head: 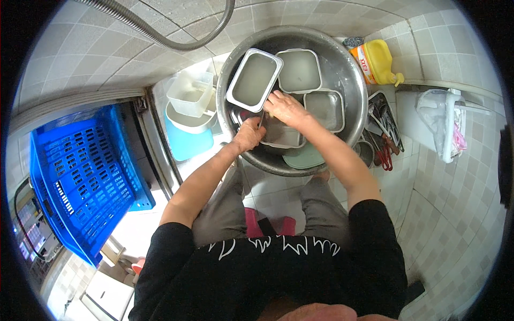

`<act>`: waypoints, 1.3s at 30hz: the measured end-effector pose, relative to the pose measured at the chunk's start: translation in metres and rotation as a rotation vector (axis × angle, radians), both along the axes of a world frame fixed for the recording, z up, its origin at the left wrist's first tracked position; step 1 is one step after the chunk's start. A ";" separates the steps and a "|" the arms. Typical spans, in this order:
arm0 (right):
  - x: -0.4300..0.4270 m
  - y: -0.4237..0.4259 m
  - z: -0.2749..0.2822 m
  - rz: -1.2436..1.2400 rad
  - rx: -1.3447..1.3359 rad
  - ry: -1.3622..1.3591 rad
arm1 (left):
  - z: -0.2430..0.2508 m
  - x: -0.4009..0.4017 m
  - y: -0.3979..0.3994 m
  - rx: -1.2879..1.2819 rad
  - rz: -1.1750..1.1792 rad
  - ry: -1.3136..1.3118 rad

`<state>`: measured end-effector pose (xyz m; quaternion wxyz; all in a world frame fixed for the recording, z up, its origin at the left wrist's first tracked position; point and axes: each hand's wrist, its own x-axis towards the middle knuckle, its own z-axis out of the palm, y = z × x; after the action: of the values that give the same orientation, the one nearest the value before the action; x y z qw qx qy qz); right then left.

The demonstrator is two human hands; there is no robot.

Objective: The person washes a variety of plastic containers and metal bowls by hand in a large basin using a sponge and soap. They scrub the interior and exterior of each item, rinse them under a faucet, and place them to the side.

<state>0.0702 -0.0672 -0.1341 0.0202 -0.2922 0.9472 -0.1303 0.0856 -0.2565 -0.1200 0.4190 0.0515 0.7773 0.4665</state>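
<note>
A large round metal basin [353, 116] stands before me with several rectangular containers in it. One pale-rimmed container [255, 80] with cloudy liquid lies at its upper left, overlapping the edge of another container [298, 71]. My right hand [286, 108] is at the lower right corner of the first container, its fingertips partly hidden. My left hand [249, 134] has curled fingers at the left edge of a lower container [285, 136]; whether it grips this is unclear. A further container [324, 110] sits at the right, and a pale green lid [305, 158] lies at the bottom.
Plastic tubs [190, 96] stand left of the basin, near a blue plastic crate [88, 172]. At the right are a yellow detergent bottle [377, 62], a tray of utensils [387, 120] and a metal pot [364, 152]. A flexible metal hose [172, 45] hangs above.
</note>
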 end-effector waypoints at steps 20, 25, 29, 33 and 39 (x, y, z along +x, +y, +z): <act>0.048 0.119 -0.048 -0.618 -0.188 -0.592 | -0.012 0.015 0.010 -0.084 0.078 0.380; 0.011 0.075 0.063 -0.481 -0.709 -1.053 | -0.012 0.026 0.010 -0.146 0.138 0.473; 0.026 0.009 0.022 -0.171 -0.385 -0.711 | 0.006 0.021 0.028 -0.160 0.141 0.475; 0.037 0.005 0.023 -0.107 -0.385 -0.864 | 0.017 0.018 0.024 -0.212 0.140 0.433; 0.033 -0.009 0.030 -0.019 0.540 -0.635 | 0.012 0.007 0.022 -0.229 0.056 0.487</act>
<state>0.1032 -0.0764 -0.1036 0.3861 -0.2130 0.8967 0.0388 0.0928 -0.2344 -0.1082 0.2097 0.0929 0.9039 0.3610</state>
